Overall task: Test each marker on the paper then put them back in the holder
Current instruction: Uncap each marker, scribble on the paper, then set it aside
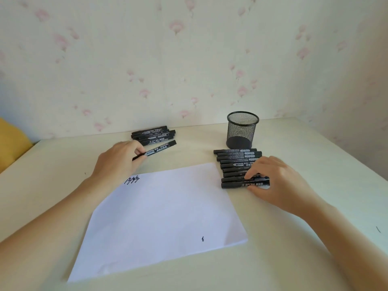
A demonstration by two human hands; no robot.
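Note:
A white sheet of paper (163,215) lies in front of me with black test marks at its far left corner and one small mark near its right front. My left hand (117,160) grips a capped black marker (159,150) by its near end, just beside a small pile of black markers (153,134) at the back. My right hand (273,181) rests on the nearest marker (235,184) of a row of several black markers (237,159), fingers closed around it. The black mesh holder (242,130) stands behind that row with nothing in it.
The cream table (315,164) meets a flowered wall at the back and ends at the right. Something yellow (10,141) sits off the table's far left corner. A small dark mark (378,229) shows on the table at right.

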